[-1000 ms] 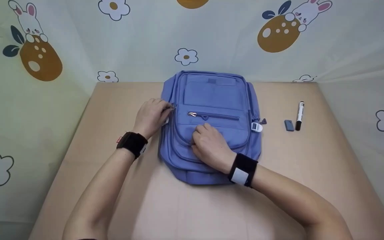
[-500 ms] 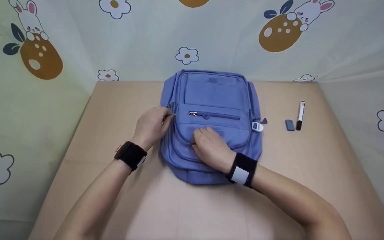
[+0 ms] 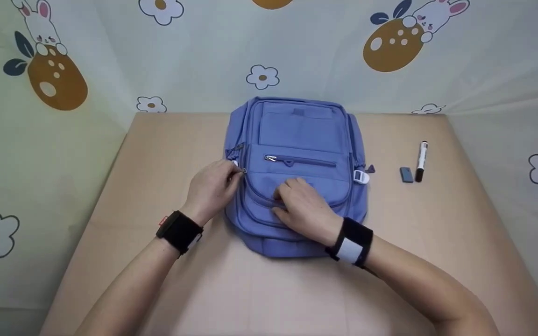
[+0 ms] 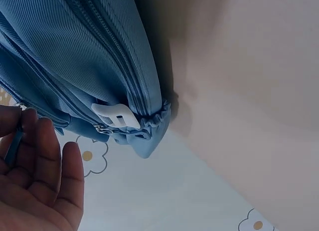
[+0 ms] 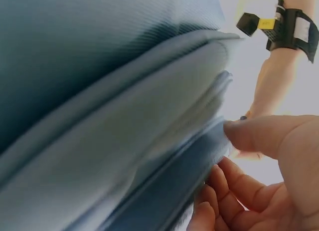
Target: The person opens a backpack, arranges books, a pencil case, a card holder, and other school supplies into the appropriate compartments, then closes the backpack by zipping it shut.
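A blue backpack [image 3: 304, 130] lies on the table with its front pockets up. At its left edge, my left hand [image 3: 213, 186] pinches a zipper pull [image 4: 14, 145] between thumb and fingertips; the metal slider [image 4: 20, 106] shows right above them. On the lower front pocket, my right hand [image 3: 306, 210] has curled fingers and a thumb a little apart. The right wrist view shows the edge of the pocket fabric [image 5: 174, 186] between that thumb and the fingers. A short front zipper [image 3: 304, 162] runs across the middle of the bag.
To the right of the bag lie a small blue-grey block [image 3: 406, 175] and a white marker with black ends [image 3: 421, 161]. A white buckle [image 3: 360, 177] sticks out at the bag's right side. Printed cloth [image 3: 203, 56] hangs behind and beside the table [image 3: 175, 135].
My left hand has slid down the bag's left edge, toward me, with the zipper pull. The right hand has shifted slightly to the right, its thumb now farther from its fingers.
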The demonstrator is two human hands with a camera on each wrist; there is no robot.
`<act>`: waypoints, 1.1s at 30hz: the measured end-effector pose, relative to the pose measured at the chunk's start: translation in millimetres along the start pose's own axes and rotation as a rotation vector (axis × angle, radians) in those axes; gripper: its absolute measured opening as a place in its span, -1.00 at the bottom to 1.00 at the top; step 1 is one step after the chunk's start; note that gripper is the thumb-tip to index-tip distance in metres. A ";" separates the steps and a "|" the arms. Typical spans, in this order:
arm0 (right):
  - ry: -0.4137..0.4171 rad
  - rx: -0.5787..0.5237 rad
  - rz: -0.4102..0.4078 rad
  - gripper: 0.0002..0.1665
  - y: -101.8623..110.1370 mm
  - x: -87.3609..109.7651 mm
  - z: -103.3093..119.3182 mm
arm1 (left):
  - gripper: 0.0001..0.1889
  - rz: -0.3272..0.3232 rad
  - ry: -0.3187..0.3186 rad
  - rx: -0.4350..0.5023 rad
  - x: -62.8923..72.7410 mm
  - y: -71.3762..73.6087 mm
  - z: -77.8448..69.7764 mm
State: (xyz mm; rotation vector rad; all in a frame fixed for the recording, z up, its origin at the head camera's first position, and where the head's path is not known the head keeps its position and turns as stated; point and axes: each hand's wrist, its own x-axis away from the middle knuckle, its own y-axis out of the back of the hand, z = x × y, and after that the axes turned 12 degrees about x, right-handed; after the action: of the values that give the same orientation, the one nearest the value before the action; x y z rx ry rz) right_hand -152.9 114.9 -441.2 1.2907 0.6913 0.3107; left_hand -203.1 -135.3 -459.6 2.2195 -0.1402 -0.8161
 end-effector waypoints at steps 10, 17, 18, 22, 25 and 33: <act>-0.052 0.023 -0.016 -0.85 5.5 29.7 -22.3 | -0.93 -0.009 0.028 0.017 1.7 1.8 -0.4; -0.054 0.027 -0.015 -0.86 1.3 30.0 -24.8 | -0.93 0.022 0.054 0.005 2.8 2.1 -3.8; -0.057 0.023 -0.014 -0.85 1.1 30.0 -25.0 | -0.93 0.030 0.059 0.001 3.0 2.2 -5.0; -0.071 -0.004 -0.016 -0.84 1.1 30.3 -26.0 | -0.93 0.062 0.070 -0.007 5.1 2.7 -11.0; -0.072 -0.013 -0.027 -0.83 1.4 30.8 -26.6 | -0.94 0.077 0.062 -0.012 8.6 2.8 -17.2; -0.046 -0.019 -0.056 -0.81 2.0 30.8 -26.5 | -0.94 0.080 -0.038 -0.035 22.4 -0.2 -35.0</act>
State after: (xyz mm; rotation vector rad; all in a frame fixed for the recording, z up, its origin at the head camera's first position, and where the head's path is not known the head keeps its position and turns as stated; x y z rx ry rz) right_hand -145.7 153.7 -451.4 1.2549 0.6826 0.2404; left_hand -164.5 -121.0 -453.3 2.1524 -0.2300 -0.8116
